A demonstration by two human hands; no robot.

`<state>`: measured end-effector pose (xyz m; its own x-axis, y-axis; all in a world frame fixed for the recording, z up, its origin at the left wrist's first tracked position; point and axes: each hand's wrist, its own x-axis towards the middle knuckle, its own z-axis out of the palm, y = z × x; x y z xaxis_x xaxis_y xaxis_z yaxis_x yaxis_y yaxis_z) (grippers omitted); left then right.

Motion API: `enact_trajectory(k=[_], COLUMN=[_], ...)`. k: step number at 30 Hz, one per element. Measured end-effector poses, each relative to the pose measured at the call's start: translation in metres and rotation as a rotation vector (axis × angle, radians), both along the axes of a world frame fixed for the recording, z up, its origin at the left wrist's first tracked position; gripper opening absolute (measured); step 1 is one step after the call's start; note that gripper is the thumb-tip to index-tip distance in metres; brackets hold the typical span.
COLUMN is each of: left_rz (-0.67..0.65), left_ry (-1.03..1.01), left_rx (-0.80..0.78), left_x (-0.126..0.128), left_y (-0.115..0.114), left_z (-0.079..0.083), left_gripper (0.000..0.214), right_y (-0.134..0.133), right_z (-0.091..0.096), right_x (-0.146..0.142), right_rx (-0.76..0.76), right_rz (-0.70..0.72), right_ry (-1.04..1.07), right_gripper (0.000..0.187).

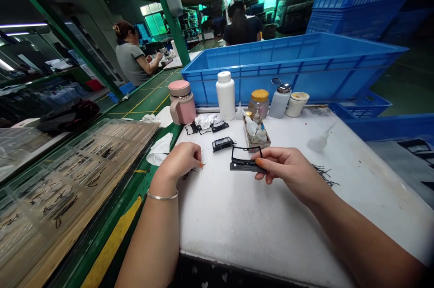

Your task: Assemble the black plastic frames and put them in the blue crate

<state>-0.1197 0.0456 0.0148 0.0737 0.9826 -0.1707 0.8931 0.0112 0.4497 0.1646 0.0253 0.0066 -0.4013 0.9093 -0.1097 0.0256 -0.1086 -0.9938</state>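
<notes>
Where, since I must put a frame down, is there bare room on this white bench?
Bare white padding lies between the left hand, right hand and the near edge. Another patch lies right of the black scraps. Crowded behind the hands, around the small bottle tray.

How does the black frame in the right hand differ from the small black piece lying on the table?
The black frame is held in the right hand; the small black piece lies on the white table top. The black frame looks larger than the small black piece, and open in the middle where the piece looks filled. Both are black and rectangular.
</notes>
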Motion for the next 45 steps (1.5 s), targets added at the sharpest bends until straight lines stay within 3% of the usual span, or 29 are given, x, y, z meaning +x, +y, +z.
enact_trajectory(k=[5,10,13,19,24,26,29,32,34,39,45], left_rz=[-0.051,-0.045,-0.027,0.047,0.099,0.101,0.073,0.001,-0.084,-0.293,-0.34], left_ry=[0.061,0.049,0.01,0.209,0.236,0.156,-0.172,-0.522,-0.632,-0.564,-0.427], left_rx=[-0.022,0.07,0.115,0.097,0.134,0.198,0.356,0.595,0.719,0.793,0.771], left_x=[-0.001,0.001,0.003,0.001,-0.003,-0.002,0.006,0.023,0.039,0.073,0.081], left_y=[-0.002,-0.002,-0.001,-0.003,-0.003,-0.002,-0.002,-0.008,-0.016,-0.032,-0.029], left_z=[-0.001,0.002,0.004,0.005,0.005,0.005,0.006,0.008,0.009,0.009,0.0], left_gripper=[0.019,0.02,0.016,0.019,0.024,0.02,0.012,0.013,0.014,0.011,0.005], right_y=[0.0,0.0,0.001,0.001,0.002,0.002,0.002,0.002,0.002,0.005,0.004], right_z=[-0.001,0.0,0.0,-0.001,-0.001,0.0,0.001,0.0,-0.001,-0.004,-0.003], right_x=[0.0,0.0,0.0,0.0,0.0,0.0,0.0,0.0,0.0,-0.001,-0.001], right_rx=[-0.006,-0.009,-0.007,-0.002,-0.006,-0.006,0.005,0.003,0.002,0.021,0.026], right_rz=[-0.014,-0.011,-0.013,-0.012,-0.017,-0.017,-0.016,-0.025,-0.034,-0.046,-0.08], right_ry=[0.008,0.021,0.023,0.016,0.027,0.021,0.019,0.023,0.035,0.059,0.089], right_gripper=[0.036,0.033,0.031,0.031,0.031,0.03,0.028,0.026,0.025,0.025,0.028])
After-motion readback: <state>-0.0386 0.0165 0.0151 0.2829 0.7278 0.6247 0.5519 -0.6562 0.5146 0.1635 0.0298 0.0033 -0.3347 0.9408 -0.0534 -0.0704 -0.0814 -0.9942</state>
